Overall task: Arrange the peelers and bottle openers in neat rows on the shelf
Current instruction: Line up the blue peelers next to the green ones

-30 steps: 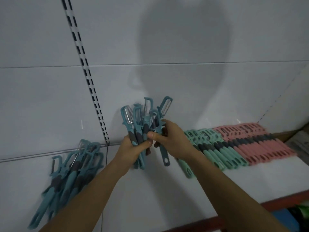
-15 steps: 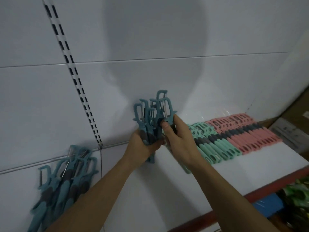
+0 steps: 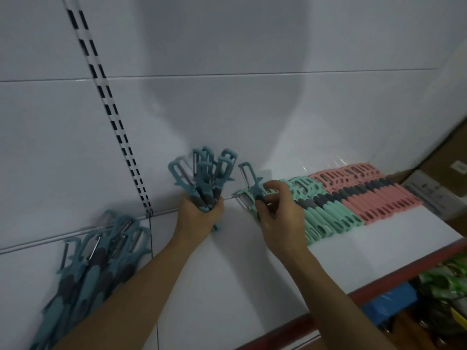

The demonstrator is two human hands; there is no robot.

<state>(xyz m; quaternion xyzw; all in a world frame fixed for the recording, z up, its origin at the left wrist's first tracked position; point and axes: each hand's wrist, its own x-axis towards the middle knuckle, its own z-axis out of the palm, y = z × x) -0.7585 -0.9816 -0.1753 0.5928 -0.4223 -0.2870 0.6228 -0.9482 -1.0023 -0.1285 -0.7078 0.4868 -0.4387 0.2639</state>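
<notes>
My left hand (image 3: pixel 198 218) grips a bunch of several teal peelers (image 3: pixel 204 178), heads up, over the white shelf (image 3: pixel 227 274). My right hand (image 3: pixel 280 218) pinches a single teal peeler (image 3: pixel 251 181) by its dark grip, beside the left end of the mint-green row (image 3: pixel 326 210). A neat row of pink peelers (image 3: pixel 374 195) lies to the right of the green one. A loose pile of teal peelers (image 3: pixel 96 261) lies at the shelf's left.
The shelf has a red front edge (image 3: pixel 379 286) and a white back wall with a slotted upright (image 3: pixel 111 114). Cardboard boxes (image 3: pixel 429 188) stand at the right end. Green and blue packaged goods (image 3: pixel 442 286) sit on the level below.
My right hand has drawn one teal peeler out of the bunch and carried it right to the green row. My left hand still holds the rest. The view shifted left and closer.
</notes>
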